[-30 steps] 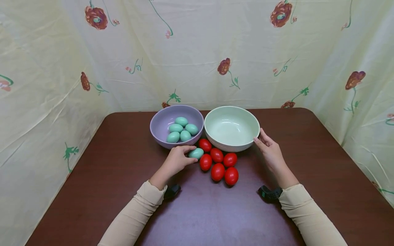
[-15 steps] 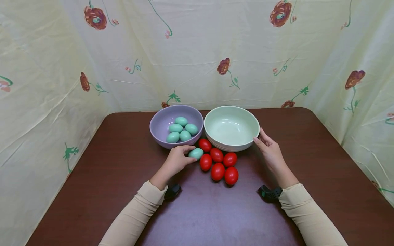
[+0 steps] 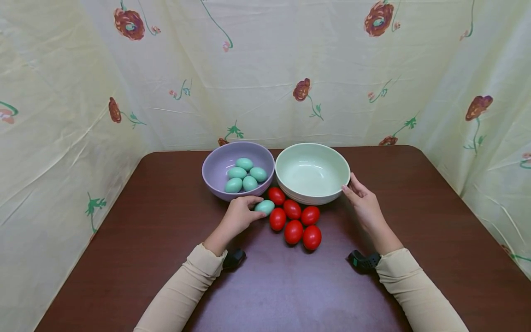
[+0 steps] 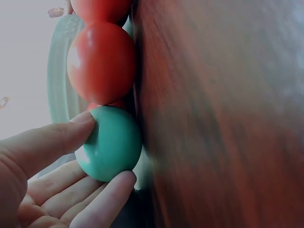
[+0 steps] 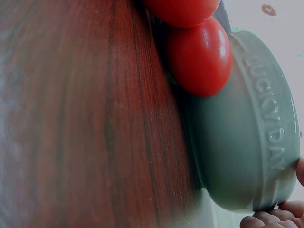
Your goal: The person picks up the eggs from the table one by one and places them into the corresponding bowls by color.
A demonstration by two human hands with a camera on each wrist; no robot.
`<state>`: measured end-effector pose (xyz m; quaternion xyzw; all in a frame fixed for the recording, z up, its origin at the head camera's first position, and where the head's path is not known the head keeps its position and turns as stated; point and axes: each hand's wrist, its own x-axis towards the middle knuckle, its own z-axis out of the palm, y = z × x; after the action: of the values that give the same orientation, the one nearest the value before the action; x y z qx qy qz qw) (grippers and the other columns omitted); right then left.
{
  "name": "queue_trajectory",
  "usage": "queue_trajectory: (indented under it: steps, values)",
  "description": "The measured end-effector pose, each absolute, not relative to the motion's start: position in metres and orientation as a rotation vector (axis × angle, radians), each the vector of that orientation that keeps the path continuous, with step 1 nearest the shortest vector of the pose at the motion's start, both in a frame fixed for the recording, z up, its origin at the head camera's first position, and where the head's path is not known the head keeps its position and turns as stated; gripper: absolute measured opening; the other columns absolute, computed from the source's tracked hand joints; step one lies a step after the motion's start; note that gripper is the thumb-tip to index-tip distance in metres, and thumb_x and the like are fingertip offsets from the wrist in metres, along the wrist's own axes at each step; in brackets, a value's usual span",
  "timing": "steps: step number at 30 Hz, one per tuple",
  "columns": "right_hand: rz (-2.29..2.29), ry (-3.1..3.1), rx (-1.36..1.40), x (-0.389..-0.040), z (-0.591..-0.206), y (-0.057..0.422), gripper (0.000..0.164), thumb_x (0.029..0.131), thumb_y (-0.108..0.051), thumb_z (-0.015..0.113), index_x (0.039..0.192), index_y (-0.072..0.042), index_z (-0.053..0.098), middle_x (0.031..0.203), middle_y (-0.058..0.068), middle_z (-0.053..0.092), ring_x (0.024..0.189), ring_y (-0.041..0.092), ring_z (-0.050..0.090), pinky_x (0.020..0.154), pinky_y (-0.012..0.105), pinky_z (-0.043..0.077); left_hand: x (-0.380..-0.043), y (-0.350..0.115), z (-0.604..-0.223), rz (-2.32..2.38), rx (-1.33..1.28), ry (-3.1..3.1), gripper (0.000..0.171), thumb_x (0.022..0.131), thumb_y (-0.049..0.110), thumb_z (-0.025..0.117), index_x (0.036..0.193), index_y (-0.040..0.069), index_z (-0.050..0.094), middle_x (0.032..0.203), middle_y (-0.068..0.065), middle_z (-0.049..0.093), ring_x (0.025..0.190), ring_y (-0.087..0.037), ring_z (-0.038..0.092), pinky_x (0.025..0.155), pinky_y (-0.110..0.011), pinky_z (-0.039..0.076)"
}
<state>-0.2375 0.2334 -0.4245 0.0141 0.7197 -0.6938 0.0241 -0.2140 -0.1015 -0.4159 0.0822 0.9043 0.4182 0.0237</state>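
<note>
My left hand (image 3: 239,216) pinches a teal egg (image 3: 264,208) between thumb and fingertips, just in front of the purple bowl (image 3: 211,177). Close up in the left wrist view, the thumb and a finger press on two sides of that egg (image 4: 111,147). Several more teal eggs (image 3: 237,173) lie inside the purple bowl. To its right stands a pale green bowl (image 3: 311,170) with nothing in it. My right hand (image 3: 365,205) holds this bowl at its right side, curled fingers against the wall. Several red eggs (image 3: 293,232) lie clustered on the table before the bowls.
A dark brown table (image 3: 265,295) carries everything. Floral cloth (image 3: 265,69) hangs behind it and along both sides. In the right wrist view, a red egg (image 5: 202,59) sits right up against the green bowl's embossed wall.
</note>
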Motion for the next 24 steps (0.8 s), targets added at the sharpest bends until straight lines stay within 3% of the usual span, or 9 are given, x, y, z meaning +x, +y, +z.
queue_trajectory:
  steps: [7, 24]
  values:
    - [-2.125, 2.247, 0.030, -0.2370, -0.4238, 0.2342, 0.070, 0.102, -0.026, 0.055, 0.158, -0.009, 0.015, 0.166, 0.008, 0.011, 0.153, 0.022, 0.015, 0.119, 0.032, 0.024, -0.2125, -0.1008, -0.4139, 1.278, 0.235, 2.823, 0.035, 0.081, 0.014, 0.081, 0.114, 0.004, 0.074, 0.111, -0.009, 0.075, 0.097, -0.023, 0.068, 0.087, -0.038, 0.055]
    - [-2.118, 2.249, 0.042, -0.2374, -0.4238, 0.2348, 0.071, 0.102, -0.026, 0.055, 0.158, -0.010, 0.015, 0.166, 0.007, 0.010, 0.153, 0.021, 0.014, 0.119, 0.032, 0.023, -0.2112, -0.1008, -0.4094, 1.306, 0.240, 2.840, 0.038, 0.081, 0.016, 0.082, 0.116, 0.005, 0.074, 0.113, -0.010, 0.075, 0.102, -0.024, 0.068, 0.091, -0.040, 0.055]
